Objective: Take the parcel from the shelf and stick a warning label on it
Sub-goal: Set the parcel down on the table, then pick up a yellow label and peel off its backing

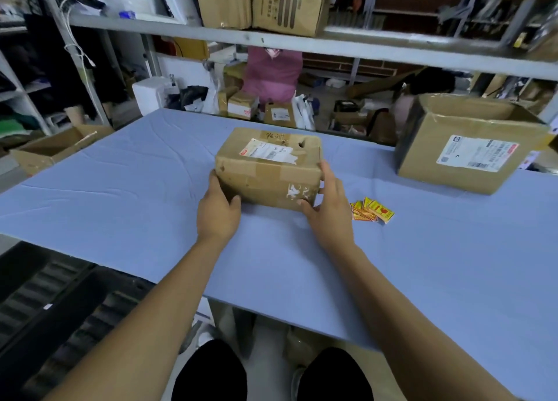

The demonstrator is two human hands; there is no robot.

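My left hand (pixel 218 209) presses flat against the left end of the parcel (pixel 268 168), thumb curled onto its front face, and my right hand (pixel 327 207) does the same on the right end, thumb tip touching the lower front corner beside a patch of torn white tape. Between the two palms I am gripping the parcel from both sides. It is a small, dented cardboard box wrapped in brown tape, sitting on the blue table (pixel 151 189) just ahead of me, with a white shipping label (pixel 267 150) and some handwriting on its top and a hole punched in near the far right corner. Just to the right of my right hand, lying on the table apart from the parcel, is a small fan of yellow and red warning labels (pixel 372 210). Farther right, well apart, stands a larger cardboard box (pixel 465 147) with its own printed label. A grey metal shelf (pixel 271 41) carrying more cartons crosses above the table's far edge.
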